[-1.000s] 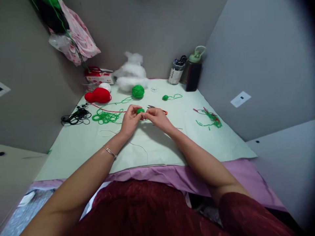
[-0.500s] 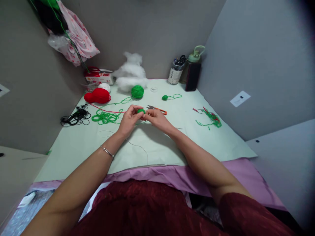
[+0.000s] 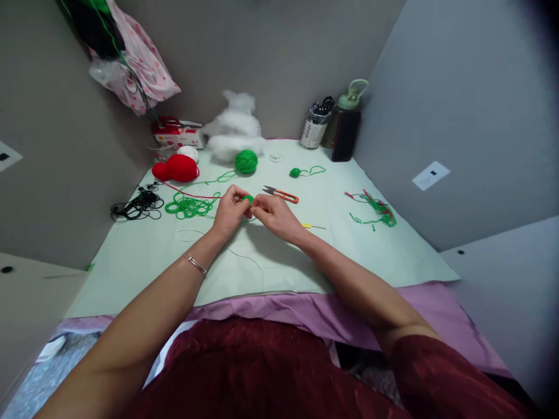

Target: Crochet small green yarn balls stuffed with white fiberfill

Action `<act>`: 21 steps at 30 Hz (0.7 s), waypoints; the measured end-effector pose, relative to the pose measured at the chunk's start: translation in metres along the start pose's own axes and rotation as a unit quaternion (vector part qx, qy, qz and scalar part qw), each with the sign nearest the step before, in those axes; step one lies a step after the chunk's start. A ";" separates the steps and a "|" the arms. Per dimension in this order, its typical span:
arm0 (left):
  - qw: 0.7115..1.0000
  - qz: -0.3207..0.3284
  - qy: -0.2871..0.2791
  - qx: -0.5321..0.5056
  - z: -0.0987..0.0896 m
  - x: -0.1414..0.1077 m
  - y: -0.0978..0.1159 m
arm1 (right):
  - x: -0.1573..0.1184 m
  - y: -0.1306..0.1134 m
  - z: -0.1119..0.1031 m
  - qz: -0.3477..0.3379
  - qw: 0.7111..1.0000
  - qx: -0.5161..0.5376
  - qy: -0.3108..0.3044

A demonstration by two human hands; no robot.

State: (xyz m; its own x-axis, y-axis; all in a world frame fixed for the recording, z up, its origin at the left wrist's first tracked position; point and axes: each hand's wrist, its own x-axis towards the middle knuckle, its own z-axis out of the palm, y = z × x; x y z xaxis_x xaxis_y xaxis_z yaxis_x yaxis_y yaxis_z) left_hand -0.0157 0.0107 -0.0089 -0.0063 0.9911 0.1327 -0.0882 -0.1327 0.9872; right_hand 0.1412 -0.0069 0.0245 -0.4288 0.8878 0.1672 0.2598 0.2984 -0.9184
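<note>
Over the middle of the table, my left hand [image 3: 230, 214] is closed on a small green piece [image 3: 248, 198], mostly hidden by fingers. My right hand [image 3: 275, 215] pinches at the same piece from the right, its fingertips against those of my left hand. Just behind my right hand lie orange-handled snips [image 3: 283, 195]. A yellow-handled hook [image 3: 308, 226] shows partly beside my right wrist. Loose green yarn [image 3: 190, 206] is left of my hands, and a green yarn ball [image 3: 246, 162] sits behind them. A thin pale thread [image 3: 244, 256] curves across the cloth below.
Red yarn [image 3: 177, 168] and tangled black cord [image 3: 138, 205] lie at the left. White stuffing [image 3: 236, 128] stands at the back. A pen cup [image 3: 314, 129], a bottle [image 3: 349, 100] and a dark phone [image 3: 346, 137] are back right. Green and red scraps [image 3: 379, 210] lie right.
My right hand has shifted slightly left over the green piece, which now shows less. The yellow handle of the hook has come into sight. The whole view has shifted slightly.
</note>
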 end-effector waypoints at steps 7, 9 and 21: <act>0.995 -0.059 -0.071 -0.027 -0.005 -0.003 0.006 | 0.009 0.007 -0.013 0.034 0.997 0.065 0.030; 0.992 -0.072 -0.102 -0.033 -0.005 -0.003 0.008 | 0.010 0.008 -0.018 0.053 0.994 0.086 0.038; 0.999 0.016 -0.028 0.039 0.000 0.001 -0.006 | 0.007 0.007 -0.004 0.054 0.994 0.094 -0.002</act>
State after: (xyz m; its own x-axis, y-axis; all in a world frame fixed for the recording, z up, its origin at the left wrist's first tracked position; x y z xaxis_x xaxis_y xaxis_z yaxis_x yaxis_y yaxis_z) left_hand -0.0150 0.0121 -0.0149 0.0476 0.9849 0.1665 -0.0110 -0.1661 0.9860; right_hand 0.1434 0.0027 0.0203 -0.4099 0.9100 0.0630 0.1377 0.1300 -0.9819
